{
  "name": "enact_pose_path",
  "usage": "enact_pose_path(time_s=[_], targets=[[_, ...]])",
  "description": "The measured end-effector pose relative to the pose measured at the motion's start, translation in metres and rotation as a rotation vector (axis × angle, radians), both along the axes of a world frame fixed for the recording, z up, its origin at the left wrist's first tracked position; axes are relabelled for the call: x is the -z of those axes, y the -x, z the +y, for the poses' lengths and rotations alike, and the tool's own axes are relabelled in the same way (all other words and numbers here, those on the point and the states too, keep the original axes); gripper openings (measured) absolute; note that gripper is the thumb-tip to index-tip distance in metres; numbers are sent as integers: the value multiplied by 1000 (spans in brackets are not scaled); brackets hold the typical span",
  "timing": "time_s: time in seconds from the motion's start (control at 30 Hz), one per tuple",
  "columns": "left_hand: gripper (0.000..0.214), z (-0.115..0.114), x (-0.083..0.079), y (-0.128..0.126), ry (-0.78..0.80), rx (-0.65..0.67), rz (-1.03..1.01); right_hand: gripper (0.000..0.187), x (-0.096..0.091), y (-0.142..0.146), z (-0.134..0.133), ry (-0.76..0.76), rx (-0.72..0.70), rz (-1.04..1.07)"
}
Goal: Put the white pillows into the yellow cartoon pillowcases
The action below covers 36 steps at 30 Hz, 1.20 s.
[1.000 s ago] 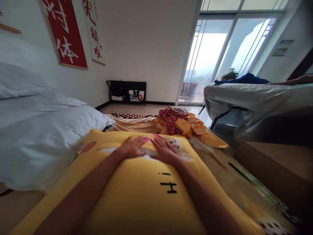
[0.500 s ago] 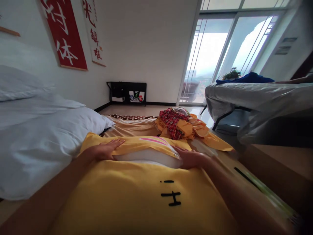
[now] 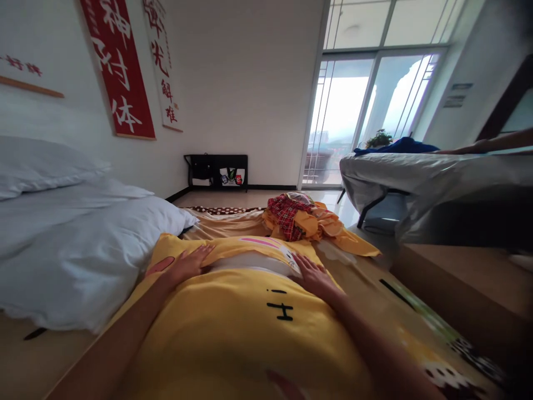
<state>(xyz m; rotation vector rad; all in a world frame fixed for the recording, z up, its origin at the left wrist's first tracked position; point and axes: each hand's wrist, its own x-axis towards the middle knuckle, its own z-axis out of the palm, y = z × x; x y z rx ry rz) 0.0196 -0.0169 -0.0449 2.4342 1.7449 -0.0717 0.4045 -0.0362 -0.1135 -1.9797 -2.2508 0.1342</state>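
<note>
A yellow pillowcase (image 3: 233,328) with black "Hi" lettering lies in front of me around a white pillow (image 3: 254,263). The pillow shows through the case's gaping slit, which runs from side to side. On the left end of that slit rests my left hand (image 3: 189,265), its fingers stretched out over the far flap. My right hand (image 3: 314,276) lies at the right end, fingers extended and spread on the flap beside a pink-and-white print. Both hands touch the cloth, palms down; their thumbs are hard to make out.
White pillows (image 3: 100,250) are piled on the left. Crumpled yellow and red plaid cloth (image 3: 291,214) lies beyond the pillowcase. To the right stand a cardboard box (image 3: 466,278) and a plastic-covered table (image 3: 437,166), where another person's arm (image 3: 491,145) reaches in.
My view has tilted up a little. My right hand's fingers now spread more visibly over the flap, and the slit looks narrower. My left hand stays at its end of the slit.
</note>
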Motion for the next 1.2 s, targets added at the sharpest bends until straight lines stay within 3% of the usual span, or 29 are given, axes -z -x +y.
enact_pose_path(time_s=[0.17,0.37,0.97,1.2], targets=[[70,-3,11,11,-91,32,-66,70,7,-2,-8,-43,23,51],[78,9,32,26,-121,14,-130,77,15,-13,1,-57,-51,105],[70,0,27,11,-155,-69,-165,80,36,-19,11,-126,-82,204],[67,2,34,11,-215,-66,-183,80,40,-22,13,-137,-77,192]])
